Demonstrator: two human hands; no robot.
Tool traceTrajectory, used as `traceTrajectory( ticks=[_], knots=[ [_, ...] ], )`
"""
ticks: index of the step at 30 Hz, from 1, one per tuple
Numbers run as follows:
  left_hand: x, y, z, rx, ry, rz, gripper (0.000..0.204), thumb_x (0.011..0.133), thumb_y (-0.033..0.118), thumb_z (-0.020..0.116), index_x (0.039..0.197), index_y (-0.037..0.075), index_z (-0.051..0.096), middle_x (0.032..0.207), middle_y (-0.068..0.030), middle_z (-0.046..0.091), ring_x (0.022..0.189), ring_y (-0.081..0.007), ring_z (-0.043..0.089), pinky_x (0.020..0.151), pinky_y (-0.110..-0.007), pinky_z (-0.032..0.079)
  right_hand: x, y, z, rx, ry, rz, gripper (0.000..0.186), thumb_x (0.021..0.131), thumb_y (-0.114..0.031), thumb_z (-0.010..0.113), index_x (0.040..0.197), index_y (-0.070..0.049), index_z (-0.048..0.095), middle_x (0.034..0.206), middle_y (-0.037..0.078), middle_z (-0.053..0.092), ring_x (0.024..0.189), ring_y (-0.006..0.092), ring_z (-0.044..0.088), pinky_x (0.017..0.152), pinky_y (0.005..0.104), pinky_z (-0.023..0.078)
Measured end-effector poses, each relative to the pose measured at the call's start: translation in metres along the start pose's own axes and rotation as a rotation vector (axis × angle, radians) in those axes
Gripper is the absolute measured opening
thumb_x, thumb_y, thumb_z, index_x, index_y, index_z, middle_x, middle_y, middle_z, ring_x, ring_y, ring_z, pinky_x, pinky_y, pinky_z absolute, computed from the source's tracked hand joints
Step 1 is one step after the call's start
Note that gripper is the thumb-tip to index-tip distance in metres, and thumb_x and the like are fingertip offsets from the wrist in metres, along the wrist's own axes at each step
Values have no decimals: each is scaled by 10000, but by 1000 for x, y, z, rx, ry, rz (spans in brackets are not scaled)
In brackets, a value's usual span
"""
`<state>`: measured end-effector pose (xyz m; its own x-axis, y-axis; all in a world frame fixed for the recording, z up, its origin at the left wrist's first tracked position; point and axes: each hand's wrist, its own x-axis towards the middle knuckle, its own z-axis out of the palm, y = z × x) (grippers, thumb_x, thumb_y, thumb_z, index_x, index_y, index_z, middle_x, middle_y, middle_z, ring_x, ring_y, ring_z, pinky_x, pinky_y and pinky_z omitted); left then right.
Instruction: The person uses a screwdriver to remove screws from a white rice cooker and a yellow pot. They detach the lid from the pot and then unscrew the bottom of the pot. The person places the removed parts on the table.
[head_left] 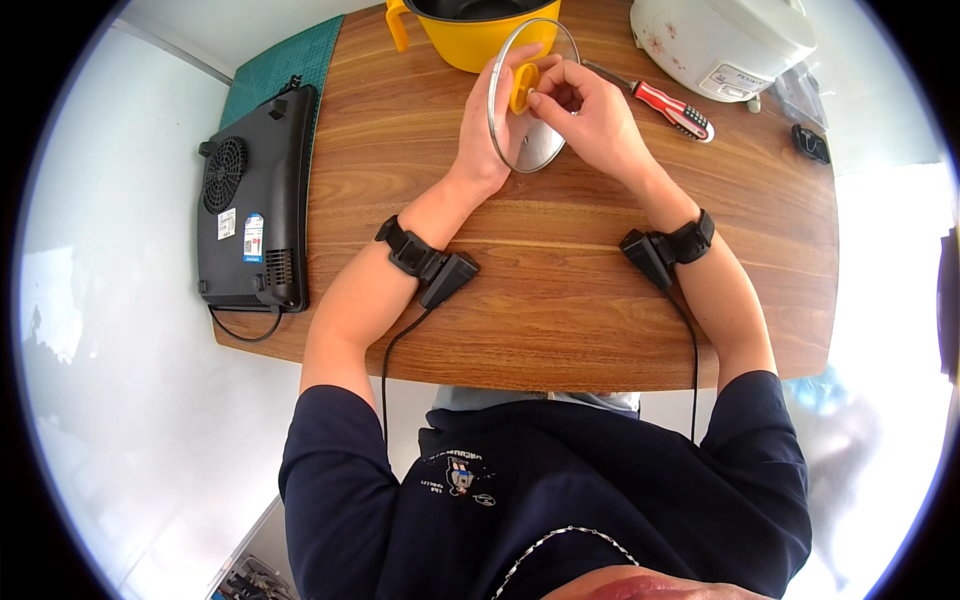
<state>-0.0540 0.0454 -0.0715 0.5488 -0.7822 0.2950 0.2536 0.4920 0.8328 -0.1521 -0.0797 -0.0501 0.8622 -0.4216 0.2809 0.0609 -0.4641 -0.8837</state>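
Glass, steel-rimmed and round, the pot lid [532, 110] stands tilted on edge at the upper middle of the frame, on the wooden table [560, 300]. The left hand [490, 135] grips it from behind, steadying it, while the right hand [590, 115] pinches at its yellow knob [523, 85]. Behind, the yellow pot [480, 35] looks empty, though its interior is mostly cropped. A red-handled screwdriver [672, 108] lies right.

Navy short-sleeved shirt [560, 500] with small chest print, thin chain necklace [565, 540]. Black strap-on wrist devices on left [428, 262] and right [668, 247] forearms. Black cables trail from both.
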Motion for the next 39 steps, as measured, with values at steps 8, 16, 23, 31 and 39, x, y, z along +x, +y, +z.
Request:
traceTrajectory(
  ticks=[8, 16, 23, 31, 39],
  knots=[
    [1, -1, 0, 14, 2, 0, 489, 1138, 391, 378, 1470, 48, 487, 1400, -164, 566, 1287, -240, 559, 1130, -399, 435, -1, -6, 0, -77, 17, 16, 211, 888, -184, 720, 946, 8, 657, 818, 103, 720, 718, 188, 696, 700, 326, 572],
    [1, 1, 2, -12, -7, -8, 482, 1138, 382, 385, 1467, 45, 490, 1389, -157, 573, 1283, -232, 562, 1127, -398, 440, -2, -2, 3, -100, 45, -39, 208, 888, -181, 709, 953, 7, 645, 819, 118, 717, 721, 215, 704, 700, 336, 575],
    [1, -1, 1, -1, -5, -4, 497, 1138, 394, 379, 1474, 44, 485, 1393, -167, 576, 1272, -237, 569, 1117, -396, 448, -3, 4, 4, -24, 37, -48, 202, 890, -173, 719, 959, 4, 652, 808, 107, 711, 709, 191, 694, 693, 323, 571],
    [1, -3, -2, 2, -15, -8, 507, 1134, 415, 382, 1483, 61, 482, 1408, -177, 568, 1242, -244, 580, 1060, -394, 477, -1, 22, 6, 132, 23, -7, 190, 915, -183, 732, 961, -7, 676, 788, 62, 693, 690, 130, 645, 667, 304, 541],
    [1, -3, -2, 5, -21, -1, 497, 1131, 410, 388, 1483, 72, 484, 1403, -172, 567, 1230, -243, 582, 1033, -387, 489, 0, 25, 7, 158, 10, 22, 255, 930, -261, 779, 931, -23, 688, 775, 27, 673, 709, 104, 597, 676, 283, 513]
  ],
)
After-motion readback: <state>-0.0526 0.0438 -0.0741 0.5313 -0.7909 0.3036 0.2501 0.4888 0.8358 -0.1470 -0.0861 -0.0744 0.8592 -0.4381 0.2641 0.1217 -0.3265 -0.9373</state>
